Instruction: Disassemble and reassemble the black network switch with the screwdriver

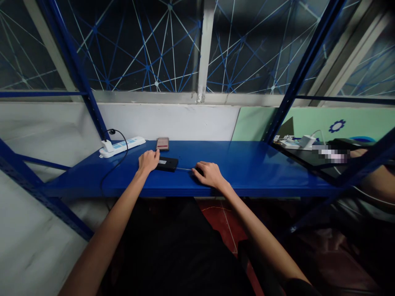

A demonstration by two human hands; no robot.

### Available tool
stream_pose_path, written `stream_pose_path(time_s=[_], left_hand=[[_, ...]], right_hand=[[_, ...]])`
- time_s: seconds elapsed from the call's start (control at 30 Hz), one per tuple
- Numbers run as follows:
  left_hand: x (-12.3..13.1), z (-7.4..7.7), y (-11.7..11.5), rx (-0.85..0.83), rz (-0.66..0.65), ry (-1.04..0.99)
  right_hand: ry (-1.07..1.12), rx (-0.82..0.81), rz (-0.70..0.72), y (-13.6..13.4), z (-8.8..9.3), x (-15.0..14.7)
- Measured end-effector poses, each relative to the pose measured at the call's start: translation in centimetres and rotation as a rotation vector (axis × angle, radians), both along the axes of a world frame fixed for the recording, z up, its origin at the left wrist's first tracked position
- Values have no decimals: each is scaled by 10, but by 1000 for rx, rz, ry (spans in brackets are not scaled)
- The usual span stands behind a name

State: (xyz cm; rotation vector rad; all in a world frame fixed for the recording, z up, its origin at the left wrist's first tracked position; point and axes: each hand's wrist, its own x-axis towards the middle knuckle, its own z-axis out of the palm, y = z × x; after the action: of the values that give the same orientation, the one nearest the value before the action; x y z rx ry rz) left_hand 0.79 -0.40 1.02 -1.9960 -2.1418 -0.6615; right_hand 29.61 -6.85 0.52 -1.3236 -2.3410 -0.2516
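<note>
A flat black rectangular case point(169, 164) with a whitish label lies on the blue shelf top. My left hand point(149, 160) is closed round its left end. From the right, my right hand point(208, 174) grips a screwdriver point(184, 169); the dark handle is mostly covered by my fingers. Its thin metal shaft points left, and the tip meets or lies very near the case's right end; I cannot tell which. Several tiny dark bits, perhaps screws point(180, 157), lie just behind the case. A small clear-lidded box point(162, 144) with reddish contents sits beyond my left hand.
At the back left lies a white power strip point(126, 146) with a plug and a black cable point(119, 164) hanging over the front edge. Blue metal posts point(89, 107) frame both sides. To the right, another person's arm point(378, 181) rests near a black surface with a white charger point(307, 142).
</note>
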Motion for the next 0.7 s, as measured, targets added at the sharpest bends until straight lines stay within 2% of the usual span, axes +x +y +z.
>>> stream_pose_path(time_s=[0.4,0.7], left_hand=[[0,-2,3,8,25,5],[-1,-3,5,2,30,18]], right_hand=[[20,32,-13,6,-3,2],[-48,-4,-91,6,-6,-2]])
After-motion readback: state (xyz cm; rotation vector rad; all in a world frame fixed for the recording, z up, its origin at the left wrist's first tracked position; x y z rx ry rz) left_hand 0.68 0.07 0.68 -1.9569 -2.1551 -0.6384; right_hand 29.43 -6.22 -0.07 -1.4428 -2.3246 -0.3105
